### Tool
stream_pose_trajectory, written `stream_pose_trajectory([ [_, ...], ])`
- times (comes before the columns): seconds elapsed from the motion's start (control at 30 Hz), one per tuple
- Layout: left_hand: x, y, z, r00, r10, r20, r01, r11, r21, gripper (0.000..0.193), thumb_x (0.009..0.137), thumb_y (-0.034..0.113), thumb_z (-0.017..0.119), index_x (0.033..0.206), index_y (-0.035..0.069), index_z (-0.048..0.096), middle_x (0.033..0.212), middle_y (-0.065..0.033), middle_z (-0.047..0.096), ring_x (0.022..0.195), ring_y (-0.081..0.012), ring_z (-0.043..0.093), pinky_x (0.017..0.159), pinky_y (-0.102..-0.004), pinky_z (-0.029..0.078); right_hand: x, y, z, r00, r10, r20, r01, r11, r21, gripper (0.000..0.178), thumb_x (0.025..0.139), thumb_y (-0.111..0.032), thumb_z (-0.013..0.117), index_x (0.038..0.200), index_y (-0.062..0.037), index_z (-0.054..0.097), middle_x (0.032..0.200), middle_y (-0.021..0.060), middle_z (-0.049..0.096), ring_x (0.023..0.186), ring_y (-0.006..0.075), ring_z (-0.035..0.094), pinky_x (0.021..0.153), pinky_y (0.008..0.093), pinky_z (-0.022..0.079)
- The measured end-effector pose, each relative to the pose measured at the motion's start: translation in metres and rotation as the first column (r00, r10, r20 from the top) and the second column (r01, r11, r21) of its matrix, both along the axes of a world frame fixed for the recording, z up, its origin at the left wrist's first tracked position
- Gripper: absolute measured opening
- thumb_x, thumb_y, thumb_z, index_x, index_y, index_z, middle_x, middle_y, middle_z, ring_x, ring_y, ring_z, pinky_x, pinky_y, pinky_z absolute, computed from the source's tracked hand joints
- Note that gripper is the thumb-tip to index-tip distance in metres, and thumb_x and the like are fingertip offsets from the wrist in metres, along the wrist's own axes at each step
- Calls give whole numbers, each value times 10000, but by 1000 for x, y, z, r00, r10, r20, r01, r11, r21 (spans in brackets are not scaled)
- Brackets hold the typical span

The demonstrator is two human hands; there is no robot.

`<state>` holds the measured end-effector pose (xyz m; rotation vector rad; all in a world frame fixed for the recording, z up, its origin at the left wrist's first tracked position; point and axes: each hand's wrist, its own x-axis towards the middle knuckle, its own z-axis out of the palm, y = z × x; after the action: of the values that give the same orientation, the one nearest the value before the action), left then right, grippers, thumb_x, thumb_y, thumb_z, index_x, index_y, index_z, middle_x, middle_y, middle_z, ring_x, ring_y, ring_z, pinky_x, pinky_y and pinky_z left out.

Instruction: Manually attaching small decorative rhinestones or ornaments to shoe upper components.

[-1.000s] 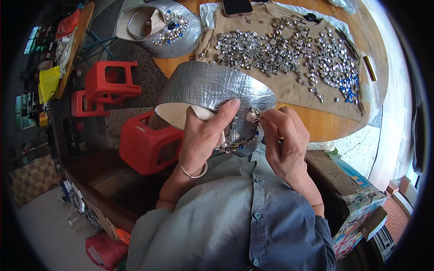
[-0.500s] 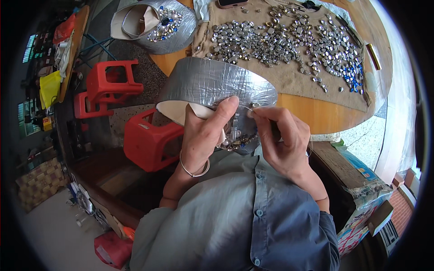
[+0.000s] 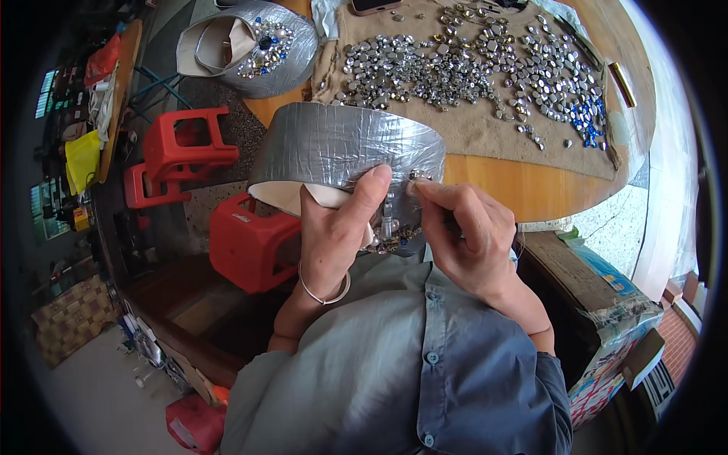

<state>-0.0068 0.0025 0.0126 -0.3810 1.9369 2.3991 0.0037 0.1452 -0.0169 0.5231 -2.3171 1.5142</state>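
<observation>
Silver foil-covered curved band (image 3: 341, 144) at brown wooden desk (image 3: 523, 186)'s near edge. Left hand (image 3: 335, 233) clamps it; right hand (image 3: 472, 236), fingertips pressed together, at pale round bead (image 3: 413, 186). Bead-fastening, apparently; next calls for steady bracing.

There are two hands (image 3: 334, 235), one bracelet (image 3: 325, 302), two jewelled silver bands (image 3: 341, 144), one phone (image 3: 377, 6), one tabletop (image 3: 523, 186) and three red stools (image 3: 241, 243); the loose gems (image 3: 455, 76) are too many to count.

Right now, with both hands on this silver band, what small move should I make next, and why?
Perhaps press the small bead cluster gently against the silver band: your right hand pinches at those beads, while your left hand grips the band's edge.
</observation>
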Motion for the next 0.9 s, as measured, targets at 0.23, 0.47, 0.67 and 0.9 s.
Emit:
stream_pose_trajectory([
  [0.23, 2, -1, 1, 1000, 8, 0, -8, 1000, 6, 201, 831, 63, 602, 1020, 3, 567, 870, -16, 604, 725, -63, 554, 622, -212, 454, -1, 0, 1, 1000, 23, -18, -23, 1000, 16, 268, 674, 66, 624, 925, -18, 582, 602, 66, 524, 497, 205, 510, 453, 308, 409],
  [0.47, 5, -1, -5, 999, 25, -27, -26, 999, -35, 206, 826, 70, 619, 1011, -9, 576, 864, -27, 609, 724, -75, 562, 630, -214, 455, -1, 2, 5, 1000, 25, -18, -24, 999, 43, 277, 676, 55, 626, 941, -16, 583, 614, 60, 528, 510, 204, 512, 462, 311, 412],
  [0.67, 11, 12, -8, 908, -72, -413, -87, 931, -354, 175, 785, 23, 659, 944, -29, 607, 827, -65, 627, 719, -127, 595, 633, -238, 468, -7, -5, -3, 994, -52, -93, 56, 998, 38, 221, 700, 69, 611, 906, -4, 572, 643, 73, 529, 541, 219, 514, 487, 304, 419],
  [0.9, 1, -9, 1, 750, -582, -314, 106, 575, -811, 299, 691, 12, 711, 972, 87, 641, 894, -24, 618, 768, -177, 552, 675, -278, 457, 4, 2, 12, 969, 124, 214, -15, 894, -447, 274, 853, -2, 538, 1094, 28, 412, 836, 133, 579, 649, 215, 579, 581, 306, 469],
])
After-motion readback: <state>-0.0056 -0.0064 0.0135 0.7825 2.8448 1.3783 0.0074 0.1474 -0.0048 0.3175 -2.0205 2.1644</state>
